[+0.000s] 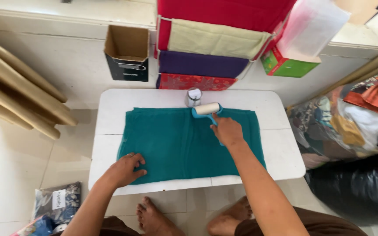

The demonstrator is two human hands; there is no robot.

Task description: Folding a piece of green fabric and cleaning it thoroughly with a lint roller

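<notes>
Closest to me I see my two bare feet (189, 218) on the tiled floor (9, 175), just under the near edge of the low white desk (110, 109). To my left on the floor lies a clear packet of patterned cloth (55, 203). My left hand (125, 169) rests palm down on the near left part of the teal cloth (176, 144), fingers (137, 158) released and spread flat on the fabric, a ring on one of them; it grips nothing and only presses the cloth against the desk. The cloth is spread flat across the middle of the desk, its near hem close to the desk's front edge and its far hem near the back. Further out, my right hand (227, 130) lies over the cloth's upper right part, fingers clenched around the blue handle of a lint roller (207, 109). The handle runs out of my fist toward the far hem, and the pale roller head sits just past my fingertips, lying crosswise on the cloth's far edge. Just beyond the roller head, touching or nearly so, a small clear jar (193, 97) stands on the bare desk. Behind the desk, against the white wall, hangs a rack of folded fabrics (206, 43) in red, cream and purple, with an open cardboard box (127, 52) to its left and a green box (287, 64) to its right. Long tan boards (18, 87) lean at far left, and a heap of colourful bagged cloth (351, 118) sits at right.
</notes>
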